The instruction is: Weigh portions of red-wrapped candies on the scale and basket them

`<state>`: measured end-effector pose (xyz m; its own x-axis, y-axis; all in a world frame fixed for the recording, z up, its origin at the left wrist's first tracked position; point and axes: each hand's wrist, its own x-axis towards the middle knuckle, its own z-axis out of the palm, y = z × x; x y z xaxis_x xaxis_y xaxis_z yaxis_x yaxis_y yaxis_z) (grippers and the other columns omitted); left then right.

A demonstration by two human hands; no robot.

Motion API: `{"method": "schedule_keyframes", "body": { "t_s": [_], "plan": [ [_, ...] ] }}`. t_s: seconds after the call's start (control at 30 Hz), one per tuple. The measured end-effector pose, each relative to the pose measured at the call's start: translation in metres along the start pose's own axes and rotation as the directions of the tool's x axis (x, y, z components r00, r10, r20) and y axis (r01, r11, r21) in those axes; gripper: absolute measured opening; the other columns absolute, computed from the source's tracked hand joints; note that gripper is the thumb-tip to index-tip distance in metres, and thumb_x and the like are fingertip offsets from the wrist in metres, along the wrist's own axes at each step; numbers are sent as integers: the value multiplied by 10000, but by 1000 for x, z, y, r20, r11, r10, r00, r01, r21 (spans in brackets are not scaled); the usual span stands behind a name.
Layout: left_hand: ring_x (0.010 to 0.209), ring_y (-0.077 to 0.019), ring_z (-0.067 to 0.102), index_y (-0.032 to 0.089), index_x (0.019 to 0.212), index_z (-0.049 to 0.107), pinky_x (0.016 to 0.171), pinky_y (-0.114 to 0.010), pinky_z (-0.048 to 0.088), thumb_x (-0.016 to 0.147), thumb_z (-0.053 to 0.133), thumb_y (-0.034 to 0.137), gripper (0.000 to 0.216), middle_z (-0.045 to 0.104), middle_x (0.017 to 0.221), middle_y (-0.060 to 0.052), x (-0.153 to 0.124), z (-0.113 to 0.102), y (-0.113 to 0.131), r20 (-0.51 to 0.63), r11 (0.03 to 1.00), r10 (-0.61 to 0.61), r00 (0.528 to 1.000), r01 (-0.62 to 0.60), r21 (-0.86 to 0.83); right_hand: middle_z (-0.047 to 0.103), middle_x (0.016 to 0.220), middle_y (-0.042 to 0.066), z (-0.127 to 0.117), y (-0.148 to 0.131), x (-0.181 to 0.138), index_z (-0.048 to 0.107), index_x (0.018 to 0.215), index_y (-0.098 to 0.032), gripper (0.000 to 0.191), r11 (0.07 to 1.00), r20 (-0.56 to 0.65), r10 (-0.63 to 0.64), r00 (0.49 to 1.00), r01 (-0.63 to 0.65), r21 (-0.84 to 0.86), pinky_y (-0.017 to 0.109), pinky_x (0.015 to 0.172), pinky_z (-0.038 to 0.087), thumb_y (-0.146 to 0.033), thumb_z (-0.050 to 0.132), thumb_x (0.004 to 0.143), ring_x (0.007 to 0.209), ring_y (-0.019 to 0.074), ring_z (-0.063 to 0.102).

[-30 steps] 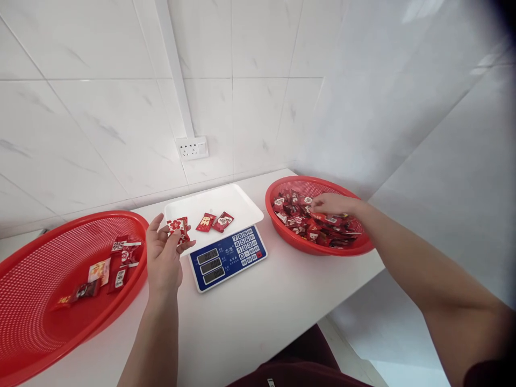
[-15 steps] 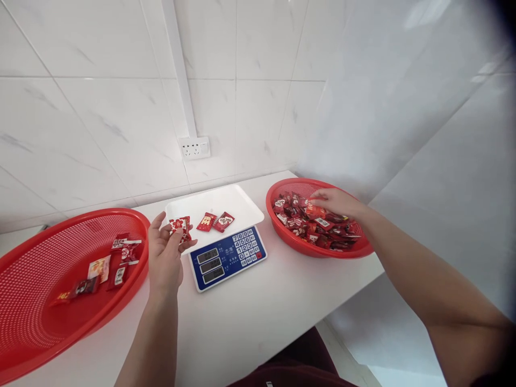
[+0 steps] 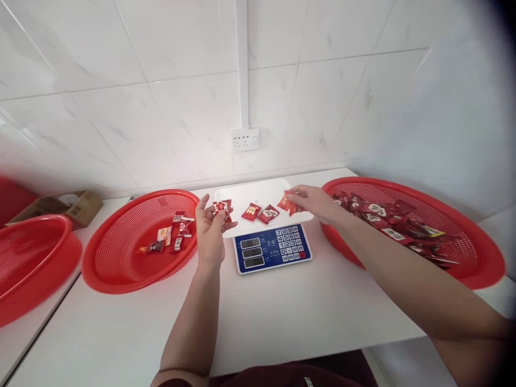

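Note:
My left hand (image 3: pixel 212 231) is closed on a small red-and-white snack packet (image 3: pixel 222 210), held over the left edge of the white weighing tray (image 3: pixel 258 190). An orange-red snack packet (image 3: pixel 285 202) is pinched in the fingers of my right hand (image 3: pixel 312 202), above the tray's right side. Between the hands, a red packet with gold lettering (image 3: pixel 251 211) and a dark red packet with a white label (image 3: pixel 267 214) lie touching on the tray. Below them is the scale's blue keypad panel (image 3: pixel 274 249); its display digits are too faint to read.
A red basket (image 3: pixel 479 252) heaped with packets stands at the right, partly behind my right arm. Another red basket (image 3: pixel 116 242) at the left holds several packets. Farther left are another red basket (image 3: pixel 36 269) and a cardboard box (image 3: pixel 83 208). A wall socket (image 3: pixel 245 140) sits behind the scale.
My right hand has left the right basket with the orange-red packet and come over the scale tray. My left hand still holds its packet. The view has turned left.

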<state>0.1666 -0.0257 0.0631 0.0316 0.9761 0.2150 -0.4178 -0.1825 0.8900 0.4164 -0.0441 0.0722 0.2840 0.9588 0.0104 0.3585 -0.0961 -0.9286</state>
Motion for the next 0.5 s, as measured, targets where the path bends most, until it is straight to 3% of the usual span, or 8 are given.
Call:
{"method": "schedule_keyframes", "body": {
  "t_s": [0.13,0.27,0.37,0.5],
  "plan": [
    [892,-169,608,305,1217,422,601,-230,540,733,621,232,528,525,918,-6,1,-4,4,-15,1000,9,1000,-9,-10,590,560,-9,31,-1,16,638,1010,-167,303,999,29,-27,999,28,-32,253,538,472,-323,655,750,515,115,529],
    [912,-169,605,299,1173,451,659,-255,545,721,617,202,491,532,903,1,3,-6,6,-25,999,-8,1000,7,-50,605,607,-6,26,0,10,589,1088,-166,366,999,-18,-35,999,36,21,248,585,482,-340,636,769,544,101,532],
    [940,-177,605,293,1127,477,693,-270,545,702,635,187,466,545,925,2,5,-8,7,-15,995,-20,1000,19,-95,605,636,-13,13,9,-16,600,1033,-194,358,968,-14,11,1000,-7,250,229,583,474,-400,652,745,573,94,539],
    [897,-147,605,291,1094,491,689,-252,536,705,664,233,429,576,950,7,8,-11,3,20,999,1,1000,0,-50,554,674,-37,6,42,-65,644,910,-217,380,819,130,181,975,-223,529,169,454,397,-458,736,632,529,58,485]
  ]
}}
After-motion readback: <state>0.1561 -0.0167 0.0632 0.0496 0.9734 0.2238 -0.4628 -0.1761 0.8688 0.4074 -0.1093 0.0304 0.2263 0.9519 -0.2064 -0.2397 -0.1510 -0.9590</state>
